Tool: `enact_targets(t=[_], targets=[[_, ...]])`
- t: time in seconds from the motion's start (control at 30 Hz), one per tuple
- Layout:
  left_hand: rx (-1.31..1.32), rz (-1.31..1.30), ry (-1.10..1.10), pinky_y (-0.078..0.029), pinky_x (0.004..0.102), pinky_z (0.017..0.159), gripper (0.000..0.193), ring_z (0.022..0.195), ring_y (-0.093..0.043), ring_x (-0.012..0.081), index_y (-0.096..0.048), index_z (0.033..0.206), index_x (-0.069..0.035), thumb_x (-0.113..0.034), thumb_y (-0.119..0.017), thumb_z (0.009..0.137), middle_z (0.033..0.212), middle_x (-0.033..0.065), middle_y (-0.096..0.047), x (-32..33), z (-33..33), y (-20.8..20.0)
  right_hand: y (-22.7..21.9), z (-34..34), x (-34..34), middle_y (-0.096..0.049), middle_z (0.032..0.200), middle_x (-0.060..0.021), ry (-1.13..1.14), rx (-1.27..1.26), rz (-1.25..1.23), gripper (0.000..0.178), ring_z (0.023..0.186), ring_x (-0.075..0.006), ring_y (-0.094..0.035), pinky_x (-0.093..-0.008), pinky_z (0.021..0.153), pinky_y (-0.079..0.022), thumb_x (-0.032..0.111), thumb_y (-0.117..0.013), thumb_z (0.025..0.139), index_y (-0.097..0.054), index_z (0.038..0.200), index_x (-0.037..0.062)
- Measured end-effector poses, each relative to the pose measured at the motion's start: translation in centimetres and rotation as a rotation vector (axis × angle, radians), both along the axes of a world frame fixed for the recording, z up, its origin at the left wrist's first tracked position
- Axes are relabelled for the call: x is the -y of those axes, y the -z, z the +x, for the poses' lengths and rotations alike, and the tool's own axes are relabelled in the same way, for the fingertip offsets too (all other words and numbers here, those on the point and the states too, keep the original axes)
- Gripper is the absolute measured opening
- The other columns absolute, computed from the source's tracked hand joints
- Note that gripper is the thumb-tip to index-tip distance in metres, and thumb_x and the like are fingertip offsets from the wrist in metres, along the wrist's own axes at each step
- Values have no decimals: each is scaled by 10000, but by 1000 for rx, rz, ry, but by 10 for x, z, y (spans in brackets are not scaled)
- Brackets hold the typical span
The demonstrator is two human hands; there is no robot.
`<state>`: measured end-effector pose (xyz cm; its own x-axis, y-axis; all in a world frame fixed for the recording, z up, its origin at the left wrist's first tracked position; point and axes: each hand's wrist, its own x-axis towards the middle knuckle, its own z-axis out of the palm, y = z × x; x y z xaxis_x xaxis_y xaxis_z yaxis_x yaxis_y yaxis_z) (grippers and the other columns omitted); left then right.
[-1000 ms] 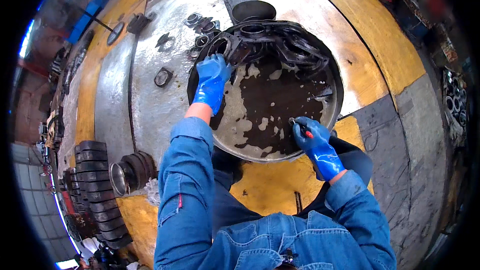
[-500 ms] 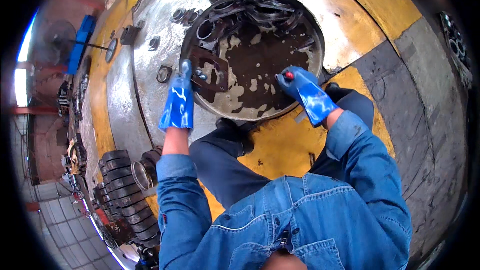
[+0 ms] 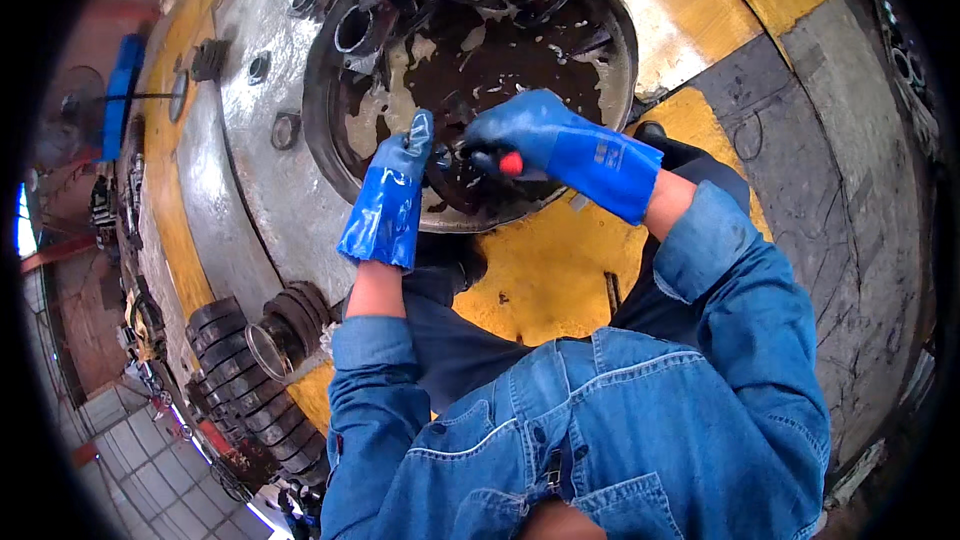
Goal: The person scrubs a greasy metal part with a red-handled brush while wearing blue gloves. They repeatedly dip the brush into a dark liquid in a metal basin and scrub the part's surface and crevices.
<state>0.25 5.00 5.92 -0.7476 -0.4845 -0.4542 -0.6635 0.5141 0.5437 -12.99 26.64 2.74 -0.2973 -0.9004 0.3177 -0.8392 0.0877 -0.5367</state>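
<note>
In a blue rubber glove, my left hand grips the edge of a dark, wet metal part, its thumb pointing up along the near side. My right hand, gloved alike, is closed round a tool with a red-ended handle. The tool's working end meets the part close to my left fingers; its kind is hidden by the glove. Both hands are over the near left of a large round pan, which holds dark, foam-patched liquid.
Oily metal parts, one a ring-ended piece, are piled along the pan's far side. Small metal pieces, among them a squarish ring, lie on the steel floor to the left. A ribbed black stack stands at lower left, beside a metal ring.
My right hand has swung left with the red-ended tool, from the pan's right side to the metal part. The part, held in my left hand, now sits lower and further right. The whole view has shifted.
</note>
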Motion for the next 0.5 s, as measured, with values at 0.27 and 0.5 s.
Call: enact_targets(t=[0.27, 0.5], targets=[[23, -40, 17, -529, 483, 807, 800, 838, -689, 431, -753, 952, 40, -706, -476, 1024, 865, 265, -719, -9, -11, 23, 11, 24, 23, -759, 1051, -133, 244, 269, 396, 271, 1003, -364, -725, -448, 860, -578, 297, -726, 903, -744, 1137, 161], [-91, 8, -11, -532, 426, 759, 746, 765, -679, 284, -773, 941, 21, -680, -531, 1025, 794, 172, -724, -12, -7, 7, 19, 11, 10, -775, 1020, -142, 146, 1318, 245, 464, 935, -233, -719, -369, 913, -545, 385, -716, 924, -739, 1257, 62]])
